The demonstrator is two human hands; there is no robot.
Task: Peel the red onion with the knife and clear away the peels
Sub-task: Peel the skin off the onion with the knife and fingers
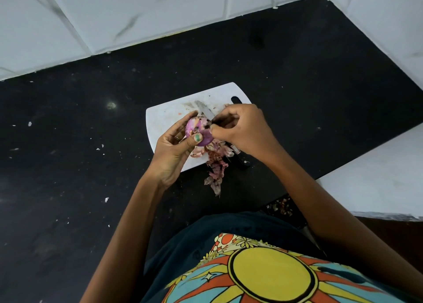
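left hand cups red onion above white cutting board. right hand pinches skin at the onion's side. knife lies on board; peels heaped at its near edge, spilling onto black counter.

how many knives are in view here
1. The knife lies on the white cutting board behind the red onion, its blade showing between the two hands and its black handle passing under the right hand. Anything under the peels could be hidden.

Green thumbnail, finger ring, sun-print shirt
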